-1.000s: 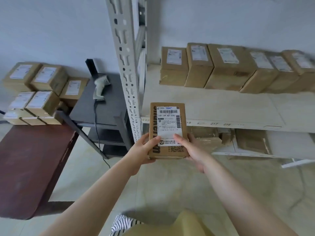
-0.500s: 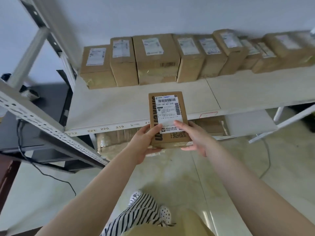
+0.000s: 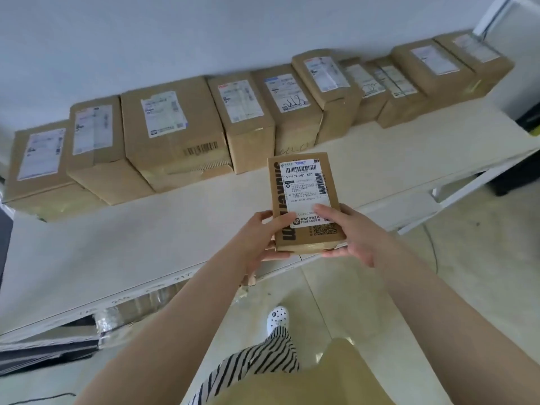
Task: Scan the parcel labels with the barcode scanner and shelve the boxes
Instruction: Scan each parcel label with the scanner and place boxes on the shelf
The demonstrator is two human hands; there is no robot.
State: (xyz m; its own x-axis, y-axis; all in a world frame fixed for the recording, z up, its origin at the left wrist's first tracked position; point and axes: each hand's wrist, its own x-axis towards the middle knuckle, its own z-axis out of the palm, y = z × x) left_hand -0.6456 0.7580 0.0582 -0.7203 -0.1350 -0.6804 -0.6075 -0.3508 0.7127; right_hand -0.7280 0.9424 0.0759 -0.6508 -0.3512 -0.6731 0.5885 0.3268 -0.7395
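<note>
Raised over the shelf (image 3: 122,244) now, the parcel (image 3: 304,204) sits gripped by left hand (image 3: 258,236) and right hand (image 3: 349,232) fingers.

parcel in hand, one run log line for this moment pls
phase: shelving | parcel: label up, over shelf front | left hand: grips parcel | right hand: grips parcel | row of boxes: at shelf back

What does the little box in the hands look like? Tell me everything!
The little box is a flat brown cardboard parcel, closed, held label-up and nearly level over the front part of the pale shelf. A white label with barcodes, the number 159-159-A01-630 and a QR code covers most of its top; big dark letters run along its left edge. The left hand and right hand grip its near end, thumbs on top.
</note>
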